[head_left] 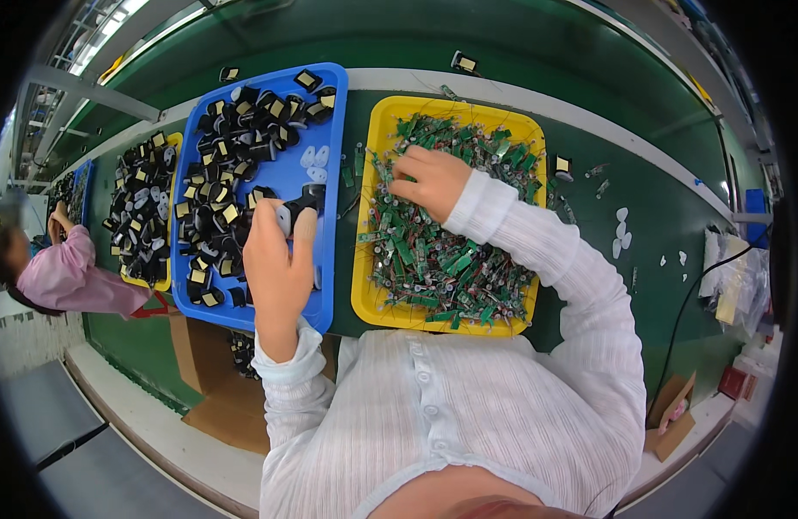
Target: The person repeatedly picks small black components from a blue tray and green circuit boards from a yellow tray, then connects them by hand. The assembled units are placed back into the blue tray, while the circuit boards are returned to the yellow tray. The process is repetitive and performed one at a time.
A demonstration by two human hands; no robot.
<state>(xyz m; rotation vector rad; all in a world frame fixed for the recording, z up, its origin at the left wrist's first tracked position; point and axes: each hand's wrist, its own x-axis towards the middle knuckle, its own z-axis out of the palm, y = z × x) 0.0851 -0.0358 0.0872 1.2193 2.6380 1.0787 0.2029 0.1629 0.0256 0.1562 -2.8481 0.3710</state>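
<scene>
My left hand [274, 272] is closed around a small black plastic housing [306, 201] with a pale grey-white piece at its side, held over the right part of a blue tray [337, 164]. A beige cover sits on the thumb. Many similar black housings [235, 169], some with cream-coloured squares, are heaped in that tray. In a yellow tray [364, 298] to the right lies a pile of small green circuit boards [451, 259] with thin wires. My right hand [429, 182] reaches into the pile's upper left, fingers bent together; what the fingertips grip is hidden.
Loose white oval pieces [315, 157] lie in the blue tray, and more white pieces [622, 229] on the green bench at right. Another yellow tray [163, 281] of housings stands left, near a co-worker in a pink sleeve [79, 277]. Plastic bags [736, 277] lie far right.
</scene>
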